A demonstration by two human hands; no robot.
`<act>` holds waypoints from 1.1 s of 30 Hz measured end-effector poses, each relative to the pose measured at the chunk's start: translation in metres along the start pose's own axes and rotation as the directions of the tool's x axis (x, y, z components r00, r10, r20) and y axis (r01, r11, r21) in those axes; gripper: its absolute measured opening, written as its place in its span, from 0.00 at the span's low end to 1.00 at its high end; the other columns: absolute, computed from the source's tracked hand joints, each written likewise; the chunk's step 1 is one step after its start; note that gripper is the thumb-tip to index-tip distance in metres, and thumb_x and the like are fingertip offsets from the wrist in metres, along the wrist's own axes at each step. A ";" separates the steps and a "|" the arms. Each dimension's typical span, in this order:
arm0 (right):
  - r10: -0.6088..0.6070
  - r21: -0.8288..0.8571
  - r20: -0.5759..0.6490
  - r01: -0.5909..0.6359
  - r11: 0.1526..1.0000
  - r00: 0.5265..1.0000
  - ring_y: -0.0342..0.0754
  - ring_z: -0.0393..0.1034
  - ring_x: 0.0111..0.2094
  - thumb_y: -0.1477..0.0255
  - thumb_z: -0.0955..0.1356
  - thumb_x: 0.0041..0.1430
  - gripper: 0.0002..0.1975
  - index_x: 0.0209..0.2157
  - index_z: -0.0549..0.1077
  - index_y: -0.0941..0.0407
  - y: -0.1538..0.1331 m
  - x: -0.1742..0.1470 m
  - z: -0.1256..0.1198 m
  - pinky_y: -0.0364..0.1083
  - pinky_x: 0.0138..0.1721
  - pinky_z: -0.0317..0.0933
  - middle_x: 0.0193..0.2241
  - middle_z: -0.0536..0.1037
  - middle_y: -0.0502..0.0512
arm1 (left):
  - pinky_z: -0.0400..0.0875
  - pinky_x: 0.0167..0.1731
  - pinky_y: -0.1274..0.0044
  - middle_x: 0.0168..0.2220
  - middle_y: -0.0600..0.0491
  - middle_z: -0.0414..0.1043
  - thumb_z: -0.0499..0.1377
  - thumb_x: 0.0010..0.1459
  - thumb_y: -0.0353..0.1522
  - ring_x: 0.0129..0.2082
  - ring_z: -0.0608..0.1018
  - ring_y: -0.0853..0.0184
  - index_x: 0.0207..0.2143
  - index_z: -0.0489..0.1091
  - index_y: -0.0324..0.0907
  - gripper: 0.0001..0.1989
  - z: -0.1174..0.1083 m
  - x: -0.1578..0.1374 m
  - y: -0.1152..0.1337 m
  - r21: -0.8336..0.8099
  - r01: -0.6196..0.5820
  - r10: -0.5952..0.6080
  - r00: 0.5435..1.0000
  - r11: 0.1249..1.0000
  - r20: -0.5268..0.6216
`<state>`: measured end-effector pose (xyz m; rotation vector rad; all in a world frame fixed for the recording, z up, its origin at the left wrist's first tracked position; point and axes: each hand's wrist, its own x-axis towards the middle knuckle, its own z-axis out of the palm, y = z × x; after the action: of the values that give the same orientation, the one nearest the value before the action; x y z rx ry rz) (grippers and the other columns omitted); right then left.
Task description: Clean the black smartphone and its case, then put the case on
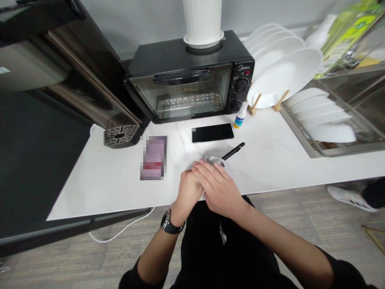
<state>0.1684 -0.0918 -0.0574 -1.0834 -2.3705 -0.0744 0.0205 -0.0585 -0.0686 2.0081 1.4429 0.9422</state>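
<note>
The phone [212, 133] lies before the oven [188, 94], left of plates [285, 76].

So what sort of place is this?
Likely a kitchen or pantry: there's a black toaster oven, racked white plates and, at right, what looks like a metal sink.

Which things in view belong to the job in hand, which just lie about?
In the job:
bare left hand
bare right hand
shiny pale-grey item, partly hidden, unidentifiable

Probably lying about:
slim black pen
flat black rectangular phone
small white plastic bottle, blue-yellow label
</note>
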 end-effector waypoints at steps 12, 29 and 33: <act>0.317 0.032 -0.108 -0.316 0.948 0.942 0.64 0.56 0.72 0.82 0.61 0.56 0.37 0.69 0.58 0.61 0.100 -0.025 -0.031 0.72 0.70 0.52 0.67 0.67 0.71 | 0.81 0.50 0.72 0.50 0.53 0.85 0.58 0.70 0.26 0.49 0.87 0.60 0.52 0.80 0.48 0.16 -0.002 0.001 0.013 -0.106 -0.022 0.028 0.998 0.994 0.055; 0.555 0.683 -0.103 -0.347 0.643 0.826 0.53 0.80 0.54 0.62 0.53 0.79 0.25 0.59 0.75 0.57 0.107 -0.016 -0.053 0.56 0.56 0.73 0.53 0.84 0.60 | 0.75 0.33 0.83 0.34 0.56 0.82 0.65 0.67 0.38 0.30 0.81 0.71 0.43 0.77 0.44 0.08 0.000 0.025 0.056 -0.274 -0.070 -0.027 0.942 0.959 -0.336; 0.574 0.641 -0.368 -0.247 0.726 0.732 0.54 0.77 0.58 0.65 0.55 0.79 0.22 0.59 0.75 0.54 0.079 0.009 -0.081 0.57 0.59 0.72 0.57 0.81 0.61 | 0.76 0.38 0.82 0.40 0.55 0.84 0.62 0.71 0.34 0.35 0.84 0.70 0.47 0.77 0.46 0.06 -0.003 0.021 0.069 -0.086 -0.191 0.167 0.959 0.978 -0.228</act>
<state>0.2558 -0.0529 0.0032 -1.0974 -1.4263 0.4074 0.0643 -0.0604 -0.0116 2.0313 1.3036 1.3284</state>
